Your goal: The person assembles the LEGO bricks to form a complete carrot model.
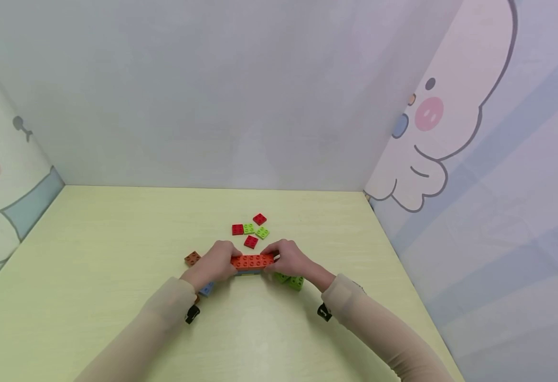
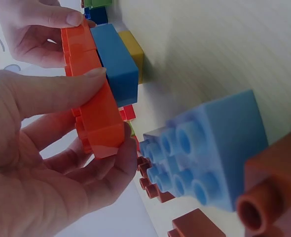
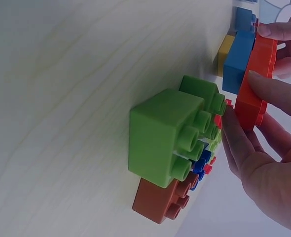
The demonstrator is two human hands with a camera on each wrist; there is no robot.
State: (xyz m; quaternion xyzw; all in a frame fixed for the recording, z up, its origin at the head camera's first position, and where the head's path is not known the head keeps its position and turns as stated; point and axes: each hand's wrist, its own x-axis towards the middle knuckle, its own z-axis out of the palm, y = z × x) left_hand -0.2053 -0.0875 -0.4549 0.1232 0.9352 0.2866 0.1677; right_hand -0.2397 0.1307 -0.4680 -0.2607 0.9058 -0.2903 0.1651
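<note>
A small stack stands on the table between both hands: two orange-red toy bricks (image 1: 255, 262) end to end on top, a blue brick (image 2: 117, 64) under them, and a yellow brick (image 2: 133, 54) at the bottom. The orange-red row sticks out past the blue brick at both ends. My left hand (image 1: 219, 261) pinches the left end of the row, thumb on the near side and fingers behind. At the right end, my right hand (image 1: 290, 259) grips in the same way. Part of the stack is hidden by the hands.
Beside the left hand lie a light blue brick (image 2: 229, 148) and several brown bricks (image 1: 192, 258). Green bricks (image 3: 160, 138), a brown one (image 3: 155, 200) and dark blue ones (image 3: 200, 163) sit by the right hand. Behind are small red (image 1: 259, 219) and lime bricks (image 1: 262, 232).
</note>
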